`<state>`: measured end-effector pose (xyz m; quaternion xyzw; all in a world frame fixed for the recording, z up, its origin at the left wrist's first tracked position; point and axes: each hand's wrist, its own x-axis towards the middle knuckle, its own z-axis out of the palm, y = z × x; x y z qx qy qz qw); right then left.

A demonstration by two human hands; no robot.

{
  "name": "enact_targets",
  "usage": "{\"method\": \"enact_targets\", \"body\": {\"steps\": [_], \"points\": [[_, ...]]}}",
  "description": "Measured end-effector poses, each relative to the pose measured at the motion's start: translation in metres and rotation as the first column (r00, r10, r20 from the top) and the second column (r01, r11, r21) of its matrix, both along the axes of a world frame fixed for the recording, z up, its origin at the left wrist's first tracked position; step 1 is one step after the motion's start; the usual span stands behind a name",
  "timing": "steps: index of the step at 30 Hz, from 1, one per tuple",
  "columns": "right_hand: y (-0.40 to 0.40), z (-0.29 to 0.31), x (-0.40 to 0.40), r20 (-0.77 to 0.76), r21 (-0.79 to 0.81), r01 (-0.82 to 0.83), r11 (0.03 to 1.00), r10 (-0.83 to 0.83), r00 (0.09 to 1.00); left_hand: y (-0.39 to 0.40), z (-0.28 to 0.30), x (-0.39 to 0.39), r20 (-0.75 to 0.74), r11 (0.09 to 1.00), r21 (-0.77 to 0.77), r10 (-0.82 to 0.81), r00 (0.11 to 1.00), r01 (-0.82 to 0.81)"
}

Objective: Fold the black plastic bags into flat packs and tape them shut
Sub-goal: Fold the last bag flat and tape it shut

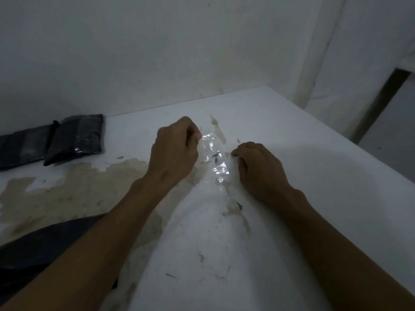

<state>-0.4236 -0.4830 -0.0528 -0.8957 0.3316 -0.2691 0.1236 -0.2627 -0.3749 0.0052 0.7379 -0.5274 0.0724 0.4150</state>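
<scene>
A strip of clear tape (214,159) lies crinkled on the white table (303,158) between my hands. My left hand (174,151) pinches its far end with fingers curled. My right hand (258,169) presses or grips its right edge, knuckles up. Two folded black bag packs lie at the far left: one taped pack (76,140) and another (22,149) beside it, both apart from my hands. A loose black plastic bag (45,245) lies at the near left, partly under my left forearm.
A brown stain (67,189) spreads over the table's left half. A white wall stands just behind the table. The table's right edge drops off to a floor gap (381,104).
</scene>
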Motion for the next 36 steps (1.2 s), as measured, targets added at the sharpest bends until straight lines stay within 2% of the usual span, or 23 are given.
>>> {"method": "enact_targets", "body": {"steps": [3,5,6,7,8,9,10,11,13,14,21,24,28,36], "points": [[0.001,0.006,-0.001,0.085,0.048,0.0,0.999,-0.004,0.996,0.01,0.024,-0.006,-0.01,0.994,-0.106,-0.029,1.0,0.028],[0.007,0.021,-0.001,0.26,0.235,-0.103,0.966,0.04,0.965,0.018,0.035,-0.009,0.004,0.987,-0.152,-0.055,0.998,0.055],[0.012,0.031,-0.003,0.359,0.384,-0.21,0.899,0.065,0.931,0.023,0.039,-0.01,0.011,0.983,-0.172,-0.063,0.998,0.064],[0.019,0.041,-0.005,0.446,0.536,-0.34,0.773,0.082,0.891,0.028,0.043,-0.011,0.014,0.979,-0.195,-0.063,0.998,0.065],[0.024,0.05,-0.008,0.501,0.658,-0.451,0.604,0.097,0.86,0.033,0.046,-0.012,0.014,0.974,-0.217,-0.059,0.998,0.06],[0.031,0.056,-0.012,0.512,0.732,-0.506,0.456,0.121,0.85,0.039,0.049,-0.012,0.015,0.97,-0.237,-0.048,0.999,0.051],[0.038,0.06,-0.015,0.487,0.767,-0.512,0.388,0.17,0.857,0.046,0.053,-0.012,0.017,0.966,-0.256,-0.034,0.999,0.037],[0.047,0.062,-0.017,0.443,0.77,-0.5,0.397,0.232,0.866,0.052,0.056,-0.011,0.015,0.962,-0.272,-0.018,1.0,0.022],[0.061,0.062,-0.019,0.36,0.712,-0.488,0.504,0.335,0.871,0.067,0.061,-0.007,-0.001,0.954,-0.299,0.013,1.0,-0.013],[0.067,0.062,-0.018,0.355,0.692,-0.495,0.526,0.348,0.867,0.075,0.063,-0.004,-0.013,0.95,-0.31,0.031,0.999,-0.033],[0.098,0.076,-0.005,0.47,0.624,-0.545,0.56,0.288,0.834,0.155,0.072,0.025,-0.256,0.907,-0.366,0.116,0.96,-0.207],[0.116,0.089,0.01,0.53,0.622,-0.582,0.524,0.264,0.805,0.195,0.069,0.036,-0.395,0.891,-0.348,0.142,0.907,-0.291],[0.141,0.1,0.039,0.548,0.67,-0.599,0.437,0.253,0.797,0.249,0.061,0.056,-0.599,0.869,-0.292,0.16,0.784,-0.4],[0.193,0.101,0.098,0.448,0.786,-0.52,0.334,0.272,0.852,0.311,0.042,0.08,-0.757,0.894,-0.077,0.236,0.61,-0.442]]}}
